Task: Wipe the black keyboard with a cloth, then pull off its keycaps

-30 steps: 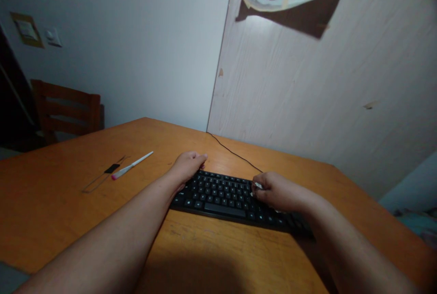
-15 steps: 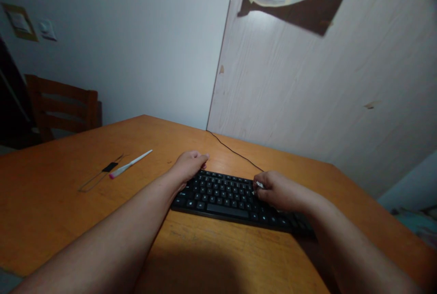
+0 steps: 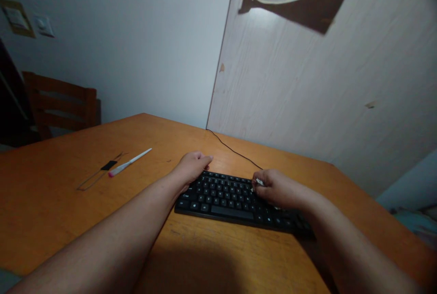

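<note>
A black keyboard (image 3: 221,199) lies on the wooden table, slightly slanted, with both of my hands at it. My left hand (image 3: 194,166) is curled around its far left corner, thumb stretched out past the back edge; its fingertips are mostly hidden. My right hand (image 3: 275,188) is closed over the keys on the right part and pinches a crumpled white tissue (image 3: 260,182), of which only a bit shows. That hand and forearm cover much of the keyboard's right end.
Left on the table (image 3: 198,253) lie a thin wire tool with a black middle (image 3: 109,165) and a white stick with a pink end (image 3: 130,163). A black cable (image 3: 234,150) runs from the keyboard to the wall. A wooden chair (image 3: 61,103) stands beyond the left edge.
My left hand and the keyboard's left end have shifted slightly to the right. My right hand stays at nearly the same spot with the tissue. The view has turned a little.
</note>
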### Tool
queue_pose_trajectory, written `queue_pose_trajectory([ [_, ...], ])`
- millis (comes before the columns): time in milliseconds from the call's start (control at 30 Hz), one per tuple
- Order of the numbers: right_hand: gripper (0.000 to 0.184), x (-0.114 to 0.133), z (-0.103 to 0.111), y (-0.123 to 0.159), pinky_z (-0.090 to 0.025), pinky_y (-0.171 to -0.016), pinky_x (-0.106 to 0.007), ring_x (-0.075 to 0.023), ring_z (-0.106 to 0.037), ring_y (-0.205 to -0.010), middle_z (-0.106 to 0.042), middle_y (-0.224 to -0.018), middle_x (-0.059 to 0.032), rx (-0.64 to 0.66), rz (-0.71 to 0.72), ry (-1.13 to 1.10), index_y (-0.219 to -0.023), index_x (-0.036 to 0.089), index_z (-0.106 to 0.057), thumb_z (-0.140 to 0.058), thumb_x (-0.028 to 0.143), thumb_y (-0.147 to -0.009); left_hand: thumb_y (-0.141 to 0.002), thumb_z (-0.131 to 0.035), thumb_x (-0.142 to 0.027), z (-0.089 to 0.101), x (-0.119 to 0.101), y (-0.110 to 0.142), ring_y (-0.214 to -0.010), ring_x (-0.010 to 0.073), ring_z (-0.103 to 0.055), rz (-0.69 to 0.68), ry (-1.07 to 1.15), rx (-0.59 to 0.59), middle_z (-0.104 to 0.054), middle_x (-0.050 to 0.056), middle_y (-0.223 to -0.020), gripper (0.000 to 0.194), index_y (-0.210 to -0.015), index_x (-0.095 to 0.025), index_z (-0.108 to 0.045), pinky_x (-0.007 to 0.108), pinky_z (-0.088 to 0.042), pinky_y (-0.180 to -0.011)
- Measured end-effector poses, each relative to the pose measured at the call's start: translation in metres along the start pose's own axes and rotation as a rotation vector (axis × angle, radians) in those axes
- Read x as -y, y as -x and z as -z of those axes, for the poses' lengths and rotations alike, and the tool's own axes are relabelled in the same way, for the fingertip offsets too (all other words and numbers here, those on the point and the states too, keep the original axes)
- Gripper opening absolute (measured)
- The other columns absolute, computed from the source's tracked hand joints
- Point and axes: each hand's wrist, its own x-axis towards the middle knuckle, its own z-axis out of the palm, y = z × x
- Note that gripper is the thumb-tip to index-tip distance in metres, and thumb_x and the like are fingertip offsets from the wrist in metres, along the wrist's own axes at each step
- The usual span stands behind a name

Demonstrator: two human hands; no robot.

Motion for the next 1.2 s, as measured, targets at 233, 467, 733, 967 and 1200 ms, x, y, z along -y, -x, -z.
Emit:
queue_pose_trajectory([
  [233,0.009,0.001,0.003,0.004,-0.035,-0.050,-0.021,-0.0125,-0.053,-0.060,-0.060,-0.068,0.0006,-0.026,-0.005,-0.056,-0.080,0.019,-0.060,-0.051,0.017,-0.079,-0.075,-0.061,-0.051,-0.001,0.003,-0.003,-0.059,0.0155,-0.051,-0.002,0.017,0.009,-0.064,0.004,-0.066,0.035,-0.064,-0.019,-0.054,0.027,-0.033,-0.055],
  [467,0.011,0.013,0.001,0.006,-0.033,-0.051,-0.020,-0.0108,-0.050,-0.058,-0.057,-0.064,0.0028,0.081,0.058,-0.045,-0.078,0.019,-0.059,-0.051,0.012,-0.075,-0.075,-0.061,-0.050,-0.001,0.000,-0.001,-0.057,0.0150,-0.051,0.004,0.024,0.017,-0.063,0.004,-0.065,0.034,-0.065,-0.018,-0.054,0.027,-0.034,-0.056],
  [733,0.008,0.014,0.000,0.006,-0.034,-0.051,-0.021,-0.0118,-0.052,-0.058,-0.058,-0.064,0.0017,0.070,0.040,-0.048,-0.077,0.019,-0.058,-0.051,0.013,-0.077,-0.075,-0.061,-0.050,-0.001,0.002,-0.002,-0.061,0.0166,-0.054,0.005,0.023,0.020,-0.065,0.004,-0.068,0.034,-0.065,-0.019,-0.055,0.027,-0.034,-0.056],
  [967,0.006,0.017,0.007,0.010,-0.035,-0.052,-0.021,-0.0125,-0.053,-0.061,-0.060,-0.068,0.0007,0.041,0.018,-0.021,-0.080,0.019,-0.059,-0.054,0.017,-0.079,-0.075,-0.061,-0.052,-0.001,0.004,-0.003,-0.060,0.0165,-0.054,0.016,0.009,0.019,-0.065,0.004,-0.067,0.034,-0.066,-0.019,-0.056,0.027,-0.034,-0.055],
  [1200,0.009,0.030,0.001,0.011,-0.033,-0.053,-0.021,-0.0113,-0.050,-0.060,-0.059,-0.069,0.0021,0.138,0.104,-0.028,-0.080,0.019,-0.058,-0.052,0.013,-0.077,-0.074,-0.062,-0.051,-0.002,0.002,-0.003,-0.060,0.0166,-0.055,0.018,0.035,0.023,-0.065,0.004,-0.067,0.034,-0.065,-0.019,-0.055,0.027,-0.036,-0.057],
])
